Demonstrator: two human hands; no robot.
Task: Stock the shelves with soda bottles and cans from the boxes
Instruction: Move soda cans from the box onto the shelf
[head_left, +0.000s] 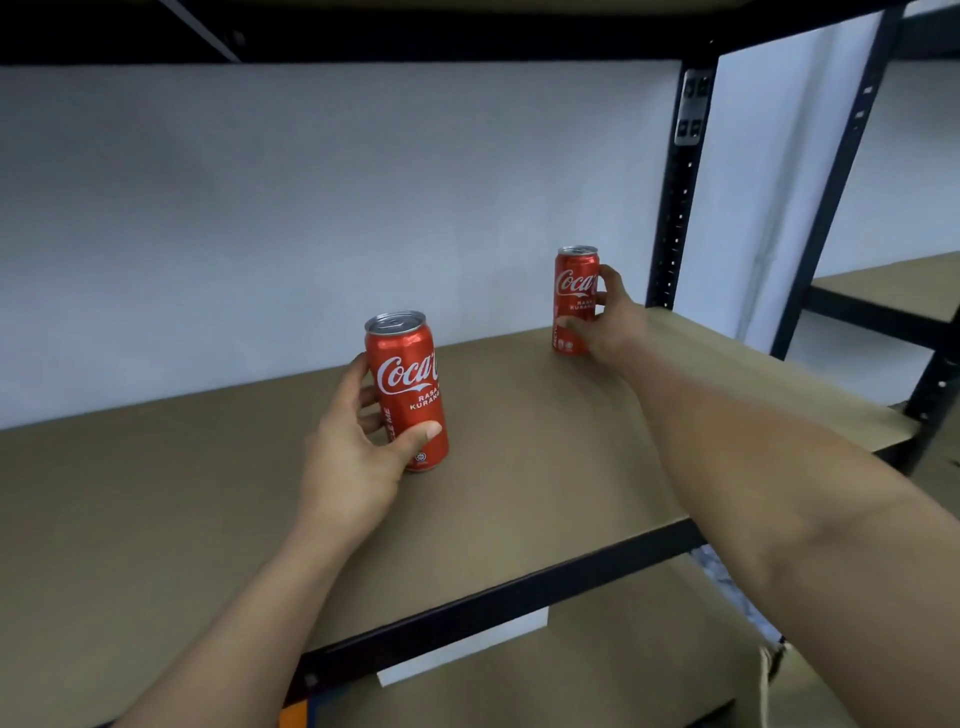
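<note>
Brown fibreboard forms the shelf board (519, 457), which sits in a black metal frame (415, 39) against a plain white wall (311, 208). Two red Coca-Cola cans are on or at this board, each in one hand.

Left hand (358, 457): it grips the near can (408, 384) from the left side, with the thumb across the lower front of the label and the fingers curled round the far side. This can is at the middle of the board, left of centre, with its silver top up and its body leaning slightly. Whether its base rests fully on the board cannot be told.

Right hand (610, 325): it reaches far and to the right and holds the far can (574, 291) from the right side, thumb low on the front and fingers wrapped behind. This can stands upright at the far right of the board, near the wall and just left of the perforated rear upright (678, 218). Its base appears to meet the board.

The two cans are well apart, the far one to the right of the near one.

The black front rail (519, 587) runs along the near edge of the board. Beneath it lies a lower board (597, 675) of the same brown material, and a white strip (462, 649) lies just below the rail.
</note>
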